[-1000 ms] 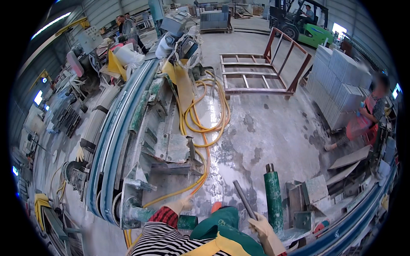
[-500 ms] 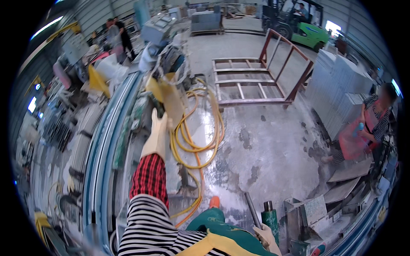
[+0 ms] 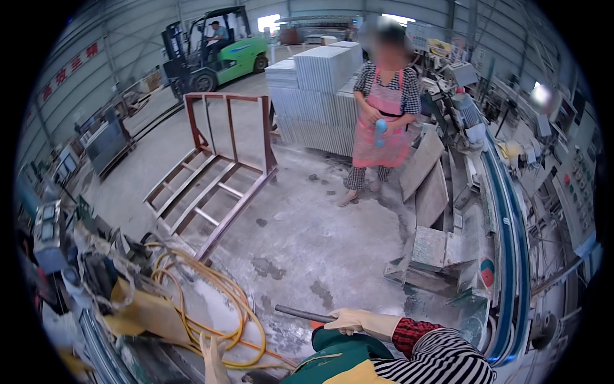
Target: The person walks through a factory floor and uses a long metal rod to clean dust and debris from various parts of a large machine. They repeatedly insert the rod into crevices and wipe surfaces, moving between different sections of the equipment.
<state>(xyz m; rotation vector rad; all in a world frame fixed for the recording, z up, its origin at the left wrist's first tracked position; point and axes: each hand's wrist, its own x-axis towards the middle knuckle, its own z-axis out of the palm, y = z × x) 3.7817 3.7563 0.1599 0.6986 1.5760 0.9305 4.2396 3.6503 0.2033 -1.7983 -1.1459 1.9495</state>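
My right hand (image 3: 354,320), in a pale glove with a red plaid cuff and striped sleeve, is shut on a dark metal rod (image 3: 299,313) that sticks out to the left over the dusty floor. My left hand (image 3: 214,356), also gloved, is held low at the bottom edge with fingers straight, next to the coiled yellow hose (image 3: 211,301); it holds nothing. A green and yellow garment (image 3: 339,360) lies just below my right hand.
A person in a pink apron (image 3: 384,121) stands ahead beside stacked grey slabs (image 3: 313,83). A red steel frame (image 3: 217,173) lies on the floor. A green forklift (image 3: 217,54) is at the back. A blue-railed machine line (image 3: 505,243) runs along the right.
The view has swung to the right, from the left machine line to the person in the apron. My left arm, stretched forward half a second ago, has drawn back low.
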